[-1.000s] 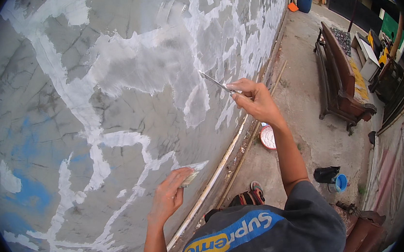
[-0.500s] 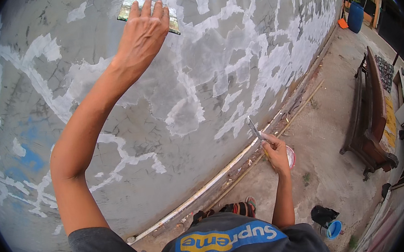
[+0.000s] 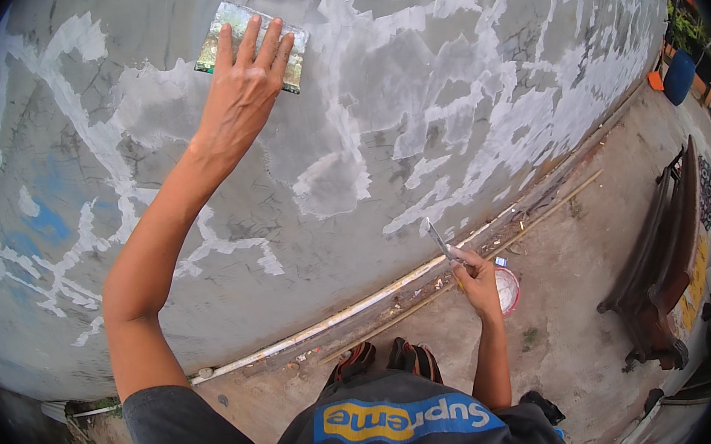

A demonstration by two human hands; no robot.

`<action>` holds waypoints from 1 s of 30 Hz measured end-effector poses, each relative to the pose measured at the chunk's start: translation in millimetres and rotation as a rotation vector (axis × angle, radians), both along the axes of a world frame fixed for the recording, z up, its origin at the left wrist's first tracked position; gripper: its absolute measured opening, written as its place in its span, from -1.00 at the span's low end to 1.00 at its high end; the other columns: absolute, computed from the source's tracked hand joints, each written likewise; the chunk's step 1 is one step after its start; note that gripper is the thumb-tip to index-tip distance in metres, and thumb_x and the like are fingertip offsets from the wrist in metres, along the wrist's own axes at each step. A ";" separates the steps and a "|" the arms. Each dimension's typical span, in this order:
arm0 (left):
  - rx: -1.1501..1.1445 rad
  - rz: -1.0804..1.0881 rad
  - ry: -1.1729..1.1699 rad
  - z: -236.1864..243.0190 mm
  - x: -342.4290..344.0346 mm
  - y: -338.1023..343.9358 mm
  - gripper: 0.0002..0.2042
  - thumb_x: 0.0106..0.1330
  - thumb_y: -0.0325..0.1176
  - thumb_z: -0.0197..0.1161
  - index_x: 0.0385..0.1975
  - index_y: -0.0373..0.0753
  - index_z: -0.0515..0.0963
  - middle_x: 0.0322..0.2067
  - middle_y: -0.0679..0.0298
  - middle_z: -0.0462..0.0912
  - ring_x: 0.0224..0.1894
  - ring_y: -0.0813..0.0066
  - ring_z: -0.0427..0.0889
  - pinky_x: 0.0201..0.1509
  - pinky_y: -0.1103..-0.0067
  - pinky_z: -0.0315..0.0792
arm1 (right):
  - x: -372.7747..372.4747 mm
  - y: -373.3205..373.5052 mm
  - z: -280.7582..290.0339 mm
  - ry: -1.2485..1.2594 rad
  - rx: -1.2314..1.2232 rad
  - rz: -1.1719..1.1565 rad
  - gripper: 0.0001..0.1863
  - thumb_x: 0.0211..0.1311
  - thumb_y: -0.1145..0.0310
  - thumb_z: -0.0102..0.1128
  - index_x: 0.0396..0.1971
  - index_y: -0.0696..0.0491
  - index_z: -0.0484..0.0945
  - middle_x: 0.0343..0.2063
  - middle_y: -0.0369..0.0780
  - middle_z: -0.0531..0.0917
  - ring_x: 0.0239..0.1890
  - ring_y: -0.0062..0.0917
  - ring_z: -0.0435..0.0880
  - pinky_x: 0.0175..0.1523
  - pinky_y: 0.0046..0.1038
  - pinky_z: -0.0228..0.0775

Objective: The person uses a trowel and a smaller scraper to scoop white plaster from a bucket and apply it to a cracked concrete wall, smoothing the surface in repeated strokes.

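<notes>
My left hand (image 3: 244, 91) is raised high and presses a flat, worn rectangular sheet (image 3: 227, 25) against the grey wall (image 3: 409, 63), fingers spread over it. The wall is crossed by white filler lines and patches along its cracks. My right hand (image 3: 476, 279) hangs low at my side, shut on a thin metal putty knife (image 3: 438, 240) whose blade points up toward the wall. Just beside that hand, on the ground, stands a small round tub of white filler (image 3: 509, 288).
A white pipe (image 3: 339, 318) and a thin stick run along the wall's foot. My sandalled feet (image 3: 386, 358) stand on the concrete ground. A dark wooden bench (image 3: 660, 278) is at the right; a blue barrel (image 3: 679, 75) and plants are far right.
My left hand went from low on the wall up to high above my head with the sheet. My right hand dropped from the wall to my side, still holding the knife.
</notes>
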State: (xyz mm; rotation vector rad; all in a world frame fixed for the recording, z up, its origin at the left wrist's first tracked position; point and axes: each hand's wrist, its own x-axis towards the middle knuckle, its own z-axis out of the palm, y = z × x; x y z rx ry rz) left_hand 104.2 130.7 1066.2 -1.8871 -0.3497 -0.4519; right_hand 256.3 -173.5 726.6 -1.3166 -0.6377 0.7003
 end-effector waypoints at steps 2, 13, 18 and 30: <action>-0.071 0.045 0.044 -19.9 -21.0 -8.9 -0.49 0.21 -0.52 0.17 0.23 -0.24 0.45 0.25 0.11 0.46 0.33 0.10 0.36 0.39 0.08 0.20 | 2.2 -14.6 0.3 -0.001 -0.020 -0.017 -0.67 0.27 0.53 0.19 0.04 0.19 0.60 -0.29 -0.35 0.56 -0.53 -0.82 0.44 -0.57 -0.70 0.19; -0.014 -0.140 0.132 91.7 -11.2 -42.3 -0.51 0.25 -0.65 0.05 0.17 -0.08 0.51 0.24 0.24 0.49 0.34 0.34 0.38 0.54 0.23 0.06 | 24.4 -44.0 -14.3 0.099 -0.101 -0.093 -0.64 0.24 0.53 0.18 0.06 0.15 0.61 -0.51 -0.44 0.54 -0.56 -0.83 0.36 -0.49 -0.65 0.16; 0.053 -0.081 0.164 141.8 11.2 -0.9 -0.47 0.26 -0.65 0.05 0.16 0.09 0.52 0.25 0.36 0.48 0.34 0.39 0.38 0.54 0.38 0.11 | 17.0 -21.6 -5.3 0.137 -0.044 -0.047 -0.66 0.28 0.48 0.22 0.06 0.18 0.60 -0.53 -0.39 0.56 -0.60 -0.81 0.37 -0.52 -0.66 0.16; -0.098 -0.063 0.189 125.8 -37.0 11.3 -0.57 0.23 -0.63 0.04 0.06 -0.10 0.61 0.23 0.28 0.50 0.32 0.42 0.40 0.48 0.43 0.16 | 9.3 -22.6 17.1 -0.002 -0.045 -0.053 -0.67 0.26 0.52 0.20 0.04 0.16 0.61 -0.43 -0.33 0.60 -0.59 -0.78 0.46 -0.55 -0.68 0.23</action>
